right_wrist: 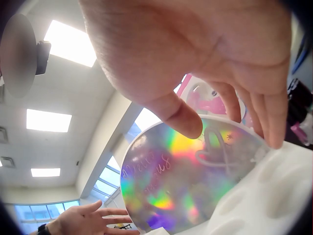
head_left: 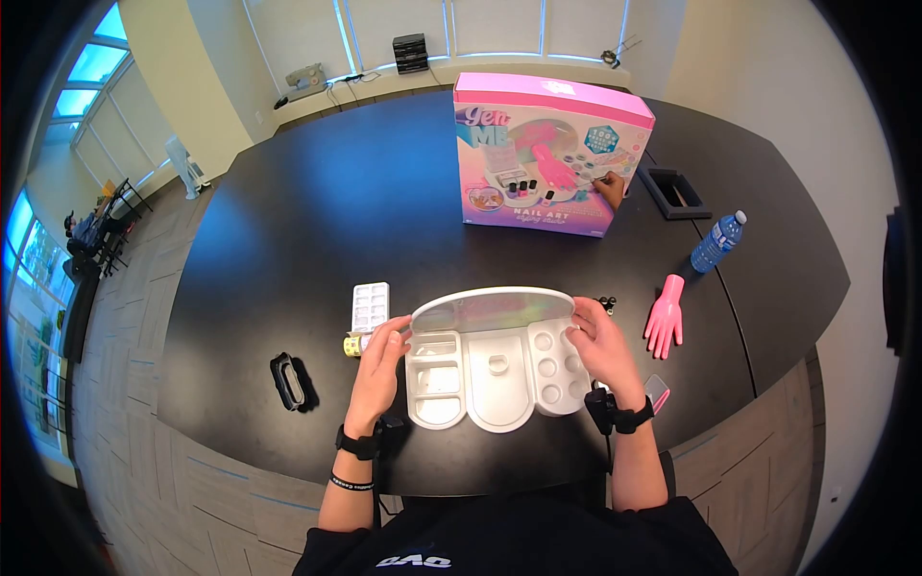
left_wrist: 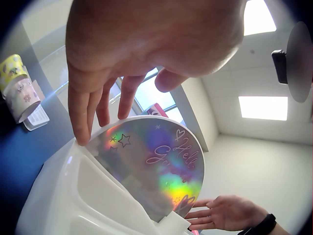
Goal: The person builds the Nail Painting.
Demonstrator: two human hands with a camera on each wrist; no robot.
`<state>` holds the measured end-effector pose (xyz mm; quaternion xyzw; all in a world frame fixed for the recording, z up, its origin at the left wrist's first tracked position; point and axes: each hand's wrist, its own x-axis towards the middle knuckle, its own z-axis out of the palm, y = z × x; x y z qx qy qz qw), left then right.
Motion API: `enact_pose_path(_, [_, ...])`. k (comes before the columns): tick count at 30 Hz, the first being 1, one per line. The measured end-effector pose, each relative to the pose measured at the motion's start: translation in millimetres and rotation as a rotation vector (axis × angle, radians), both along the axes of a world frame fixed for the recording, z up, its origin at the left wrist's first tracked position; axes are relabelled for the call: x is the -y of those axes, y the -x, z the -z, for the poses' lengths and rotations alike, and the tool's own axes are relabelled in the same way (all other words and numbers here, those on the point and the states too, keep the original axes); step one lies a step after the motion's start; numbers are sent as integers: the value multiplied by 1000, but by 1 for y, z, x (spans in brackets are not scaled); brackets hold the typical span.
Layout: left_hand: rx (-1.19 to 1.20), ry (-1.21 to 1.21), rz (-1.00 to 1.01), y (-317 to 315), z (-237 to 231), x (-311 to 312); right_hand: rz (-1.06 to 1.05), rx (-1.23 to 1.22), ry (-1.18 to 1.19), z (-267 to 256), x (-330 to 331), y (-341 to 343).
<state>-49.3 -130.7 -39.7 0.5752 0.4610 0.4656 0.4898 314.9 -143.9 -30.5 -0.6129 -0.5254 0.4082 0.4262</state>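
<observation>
A white nail art station (head_left: 498, 384) with tray compartments lies on the black table. At its back stands a rounded, iridescent mirror panel (left_wrist: 151, 161) with printed stars, a heart and lettering. My left hand (head_left: 378, 372) is at the panel's left end, its fingertips at the panel's edge and the tray's back corner, the thumb held off. At the opposite end my right hand (head_left: 607, 351) reaches behind the panel with extended fingers, while its thumb (right_wrist: 186, 120) overlaps the panel's front. The panel's bottom edge meets the back of the tray.
Left of the station lie a white multi-well palette (head_left: 371, 307), yellow tape roll (head_left: 353, 346) and black strap-like loop (head_left: 288, 381). To the right are a pink model hand (head_left: 665, 322), water bottle (head_left: 718, 242) and small dark bottles (head_left: 607, 304). A pink box (head_left: 552, 158) stands behind.
</observation>
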Motion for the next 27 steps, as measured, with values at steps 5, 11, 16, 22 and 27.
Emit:
enact_pose_path(5, [-7,2,4,-1,-1,0,-33,3,4,1,1,-2])
enact_pose_path(11, [-17,-12,3,0,0,1,-52,7,-19,8,1,-3])
enact_pose_path(16, [-37,-22,4,-1,0,1,-52,32,-19,6,2,-1])
enact_pose_path(22, [-38,-41,1,0,4,1,-50,70,-31,9,3,-1])
enact_pose_path(27, [-37,-48,2,1,8,1,-45,97,-36,8,3,0])
